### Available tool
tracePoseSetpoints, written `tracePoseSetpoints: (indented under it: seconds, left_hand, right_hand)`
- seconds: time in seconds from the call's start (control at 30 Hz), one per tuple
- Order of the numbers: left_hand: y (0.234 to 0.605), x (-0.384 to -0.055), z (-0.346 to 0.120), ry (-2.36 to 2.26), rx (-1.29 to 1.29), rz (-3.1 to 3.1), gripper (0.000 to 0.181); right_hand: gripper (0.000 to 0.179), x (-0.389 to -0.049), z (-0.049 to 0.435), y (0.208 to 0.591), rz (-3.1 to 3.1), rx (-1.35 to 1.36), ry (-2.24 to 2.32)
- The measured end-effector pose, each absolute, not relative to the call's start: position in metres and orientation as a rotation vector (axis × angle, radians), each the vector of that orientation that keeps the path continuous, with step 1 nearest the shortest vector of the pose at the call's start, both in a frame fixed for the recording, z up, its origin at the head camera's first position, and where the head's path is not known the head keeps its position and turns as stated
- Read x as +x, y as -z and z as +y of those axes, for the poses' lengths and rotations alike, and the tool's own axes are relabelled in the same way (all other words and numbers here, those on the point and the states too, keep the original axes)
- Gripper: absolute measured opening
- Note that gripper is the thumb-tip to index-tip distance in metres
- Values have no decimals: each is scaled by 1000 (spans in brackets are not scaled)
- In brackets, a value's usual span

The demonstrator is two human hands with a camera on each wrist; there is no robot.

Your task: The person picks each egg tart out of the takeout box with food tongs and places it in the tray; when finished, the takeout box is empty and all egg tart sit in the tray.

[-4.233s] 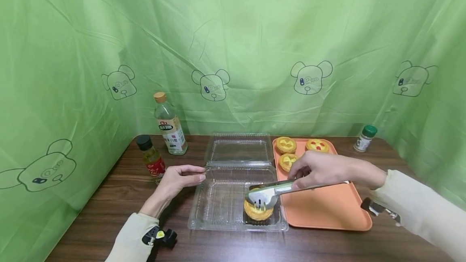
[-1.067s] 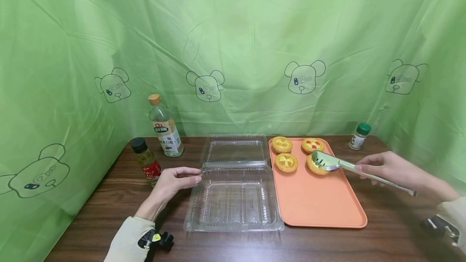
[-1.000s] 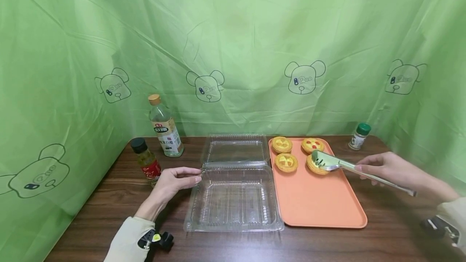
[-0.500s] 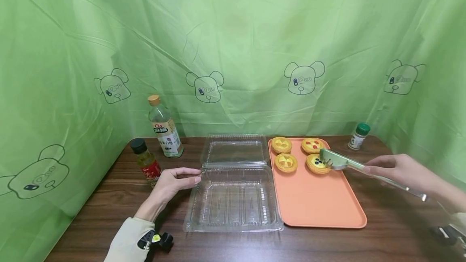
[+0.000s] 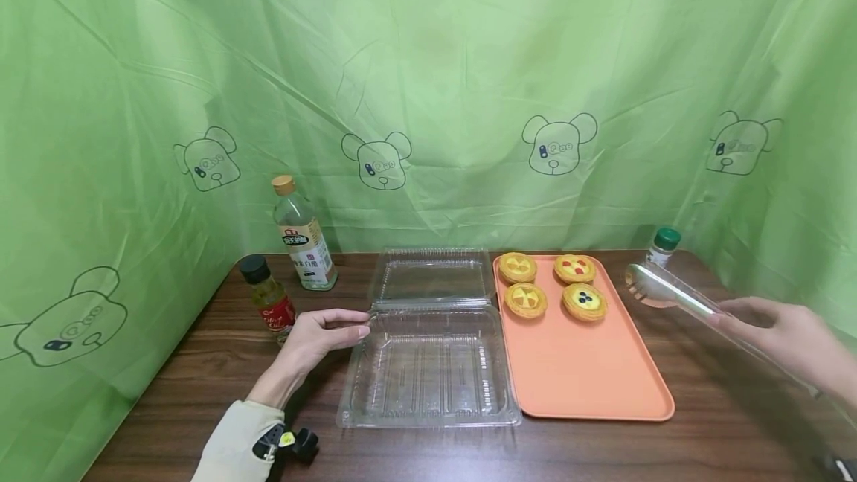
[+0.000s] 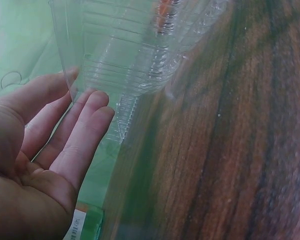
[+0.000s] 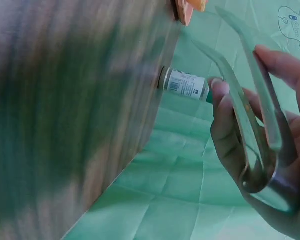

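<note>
My left hand (image 5: 315, 344) pinches the left rim of a clear hinged plastic container (image 5: 428, 421), thumb on one side and fingers on the other in the left wrist view. Its lid (image 5: 431, 277) lies folded back. In my right hand (image 5: 780, 329) are metal tongs (image 5: 689, 300), gripped between thumb and fingers. The right wrist view shows the tong arms apart with nothing between them. To their left is an orange tray (image 5: 589, 370) bearing several tarts. The tart with dark berries (image 5: 585, 302) is nearest the tongs; one with red pieces (image 5: 574, 268) sits behind it.
A vinegar bottle (image 5: 304, 244) and an olive oil bottle (image 5: 269, 296) stand at the left. Behind the tongs is a green-capped shaker (image 5: 663, 245). Green cloth (image 5: 455, 80) encloses the wooden table (image 5: 428, 456) at the back and sides.
Earlier the tongs gripped a tart inside the container; later they were over the berry tart on the tray. They have since moved right, off the tray, leaving that tart behind. Left hand still.
</note>
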State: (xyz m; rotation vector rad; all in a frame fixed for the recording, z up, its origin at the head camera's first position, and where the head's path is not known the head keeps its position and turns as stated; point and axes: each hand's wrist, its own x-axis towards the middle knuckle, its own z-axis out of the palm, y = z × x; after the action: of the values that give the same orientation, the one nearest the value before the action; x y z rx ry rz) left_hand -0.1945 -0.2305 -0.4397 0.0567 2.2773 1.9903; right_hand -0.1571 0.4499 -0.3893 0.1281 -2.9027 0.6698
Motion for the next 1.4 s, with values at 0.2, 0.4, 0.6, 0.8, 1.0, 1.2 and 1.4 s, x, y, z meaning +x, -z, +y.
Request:
tracePoseSetpoints:
  seconds: [0.2,0.4,0.6,0.8,1.0,1.2,1.4]
  left_hand:
    - [440,-195,-230,-1988,58,2284,36]
    - [441,-195,-231,-2008,72,2260,37]
    - [441,-195,-231,-2015,69,2250,37]
    - [441,-195,-231,-2016,74,2246,37]
    - [440,-195,-230,-2012,77,2253,37]
    - [440,-194,-230,-2007,72,2254,37]
    - [440,-195,-233,-1994,81,2257,39]
  right_hand:
    - [50,-145,451,400,-2855,-3,-788]
    - [55,-139,449,411,-2796,-82,-751]
    - [60,-144,455,419,-2780,-135,-696]
    - [62,-149,452,417,-2801,-202,-675]
    - [62,-154,449,418,-2830,-198,-649]
    - [65,-156,448,421,-2848,-175,-614]
    - [72,-159,444,420,-2914,-182,-624]
